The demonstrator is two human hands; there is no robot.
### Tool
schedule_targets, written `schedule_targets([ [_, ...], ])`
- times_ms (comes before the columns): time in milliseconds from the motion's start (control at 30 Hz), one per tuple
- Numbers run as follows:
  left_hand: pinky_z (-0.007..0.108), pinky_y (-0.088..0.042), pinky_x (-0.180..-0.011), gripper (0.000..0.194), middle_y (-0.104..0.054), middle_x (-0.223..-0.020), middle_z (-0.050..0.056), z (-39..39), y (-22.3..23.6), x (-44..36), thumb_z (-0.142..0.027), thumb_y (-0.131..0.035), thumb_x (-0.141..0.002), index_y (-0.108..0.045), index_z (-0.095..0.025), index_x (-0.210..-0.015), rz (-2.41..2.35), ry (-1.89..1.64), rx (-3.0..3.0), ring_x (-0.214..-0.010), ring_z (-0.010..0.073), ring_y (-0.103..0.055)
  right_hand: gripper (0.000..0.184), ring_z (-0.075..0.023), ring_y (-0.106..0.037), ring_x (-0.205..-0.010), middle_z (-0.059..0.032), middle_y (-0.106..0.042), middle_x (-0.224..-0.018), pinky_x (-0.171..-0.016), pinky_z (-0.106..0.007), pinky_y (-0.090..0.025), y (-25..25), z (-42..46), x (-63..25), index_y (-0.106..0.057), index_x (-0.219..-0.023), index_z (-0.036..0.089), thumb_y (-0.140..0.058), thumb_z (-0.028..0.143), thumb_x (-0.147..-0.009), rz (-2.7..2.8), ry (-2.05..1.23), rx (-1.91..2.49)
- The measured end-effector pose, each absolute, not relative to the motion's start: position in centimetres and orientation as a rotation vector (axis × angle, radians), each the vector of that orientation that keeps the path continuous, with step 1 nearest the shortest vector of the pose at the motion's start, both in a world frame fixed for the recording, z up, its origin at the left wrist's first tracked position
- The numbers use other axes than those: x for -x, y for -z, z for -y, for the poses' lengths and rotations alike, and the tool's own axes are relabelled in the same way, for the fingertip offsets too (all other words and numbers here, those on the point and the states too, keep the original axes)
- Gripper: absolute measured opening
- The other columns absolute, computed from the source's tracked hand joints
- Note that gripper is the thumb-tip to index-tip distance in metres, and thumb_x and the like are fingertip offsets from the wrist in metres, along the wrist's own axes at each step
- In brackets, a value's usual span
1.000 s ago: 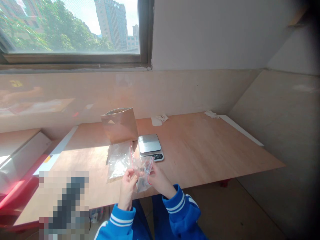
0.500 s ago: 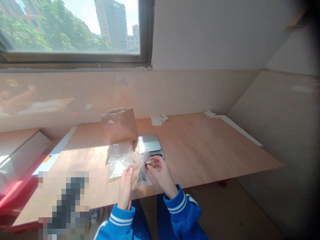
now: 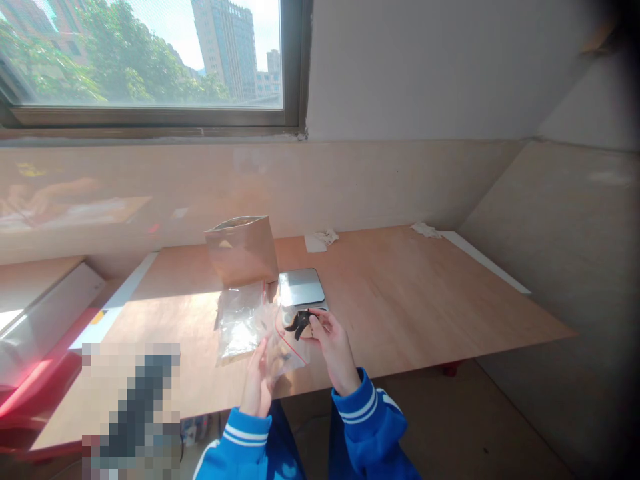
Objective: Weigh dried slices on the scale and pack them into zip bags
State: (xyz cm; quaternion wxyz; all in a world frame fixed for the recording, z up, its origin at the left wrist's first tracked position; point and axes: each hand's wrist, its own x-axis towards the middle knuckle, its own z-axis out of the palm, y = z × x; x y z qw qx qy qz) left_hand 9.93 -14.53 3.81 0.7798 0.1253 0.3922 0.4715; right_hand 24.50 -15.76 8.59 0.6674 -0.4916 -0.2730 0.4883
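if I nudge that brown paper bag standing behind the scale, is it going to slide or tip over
The brown paper bag stands upright and tall with its top open, so a push high up would probably tip it. Its thin paper walls likely dent easily. Its fill is not visible, so its weight is unclear.

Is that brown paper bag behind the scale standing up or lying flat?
Standing up. The brown paper bag sits upright on the table, left of the scale, with its mouth open at the top.

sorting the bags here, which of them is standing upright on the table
The brown paper bag behind the scale; the clear bags lie flat or are held in the hands.
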Motion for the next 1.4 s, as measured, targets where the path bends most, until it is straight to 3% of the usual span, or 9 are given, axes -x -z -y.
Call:
schedule_targets([
  [100, 0.016, -0.052, -0.043, 0.038, -0.06, -0.132, 0.005, 14.4, -4.1, -9.4, -0.028, -0.051, -0.089, -0.06, -0.024, -0.126, -0.843, -1.075, -0.326, -0.07, 0.0134, -0.07, 0.045, -0.0213, -0.064, -0.092, -0.0072, -0.067, -0.095, -0.072, -0.037, -0.06, -8.7, 15.7, -24.7, -0.063, -0.098, 0.017, -0.074, 0.049, -0.069, 0.522, -1.126, 1.048],
  [167, 0.015, -0.048, -0.037, 0.038, -0.057, -0.135, 0.003, 14.0, -4.5, -8.7, -0.027, -0.049, -0.09, -0.059, -0.026, -0.126, -0.788, -1.077, -0.331, -0.065, 0.0113, -0.068, 0.043, -0.0201, -0.065, -0.091, -0.0064, -0.068, -0.094, -0.074, -0.037, -0.06, -8.8, 15.6, -24.9, -0.063, -0.096, 0.016, -0.075, 0.048, -0.07, 0.478, -1.157, 1.001],
  [300, 0.021, -0.059, -0.06, 0.038, -0.058, -0.134, 0.005, 11.7, -5.0, -6.8, -0.026, -0.043, -0.092, -0.055, -0.025, -0.129, -0.671, -1.166, -0.358, -0.086, 0.0158, -0.07, 0.04, -0.0176, -0.067, -0.089, -0.0055, -0.07, -0.096, -0.078, -0.033, -0.059, -9.0, 15.8, -25.6, -0.062, -0.095, 0.016, -0.076, 0.045, -0.071, 0.42, -1.235, 0.922],
  [467, 0.029, -0.06, -0.066, 0.041, -0.065, -0.124, 0.006, 7.6, -2.3, -4.7, -0.031, -0.028, -0.098, -0.049, -0.027, -0.133, -0.464, -1.193, -0.297, -0.095, 0.0177, -0.069, 0.04, -0.0166, -0.067, -0.087, -0.0053, -0.071, -0.097, -0.079, -0.032, -0.059, -8.6, 15.9, -26.4, -0.062, -0.098, 0.016, -0.076, 0.043, -0.071, 0.388, -1.25, 0.935],
  [600, 0.035, -0.059, -0.079, 0.04, -0.071, -0.112, 0.006, 6.2, 0.8, -4.0, -0.027, -0.031, -0.097, -0.048, -0.026, -0.134, -0.464, -1.178, -0.255, -0.1, 0.019, -0.068, 0.042, -0.0161, -0.067, -0.083, -0.0044, -0.071, -0.093, -0.077, -0.032, -0.059, -8.3, 15.8, -26.6, -0.063, -0.1, 0.016, -0.077, 0.041, -0.07, 0.395, -1.25, 0.961],
  [767, 0.034, -0.058, -0.081, 0.041, -0.069, -0.116, 0.002, 6.4, 1.9, -3.7, -0.028, -0.027, -0.098, -0.048, -0.034, -0.133, -0.464, -1.187, -0.246, -0.103, 0.0171, -0.067, 0.043, -0.0153, -0.066, -0.08, -0.0034, -0.07, -0.09, -0.076, -0.033, -0.059, -7.8, 15.5, -26.3, -0.064, -0.099, 0.016, -0.078, 0.042, -0.068, 0.417, -1.28, 0.97],
  [1267, 0.03, -0.058, -0.075, 0.038, -0.069, -0.114, 0.001, 7.1, 0.1, -4.3, -0.026, -0.029, -0.097, -0.053, -0.033, -0.127, -0.595, -1.183, -0.231, -0.097, 0.0147, -0.067, 0.04, -0.016, -0.065, -0.075, -0.0023, -0.069, -0.086, -0.07, -0.036, -0.059, -9.4, 11.5, -25.9, -0.063, -0.095, 0.018, -0.078, 0.033, -0.061, 0.402, -1.267, 0.937],
  [1400, 0.029, -0.058, -0.074, 0.037, -0.071, -0.106, 0.002, 7.0, -0.1, -4.4, -0.024, -0.029, -0.097, -0.054, -0.029, -0.124, -0.63, -1.187, -0.199, -0.092, 0.014, -0.068, 0.035, -0.0158, -0.064, -0.082, -0.0033, -0.067, -0.088, -0.074, -0.033, -0.057, -12.0, 8.3, -25.9, -0.064, -0.099, 0.017, -0.069, 0.031, -0.068, 0.545, -1.171, 0.951],
])
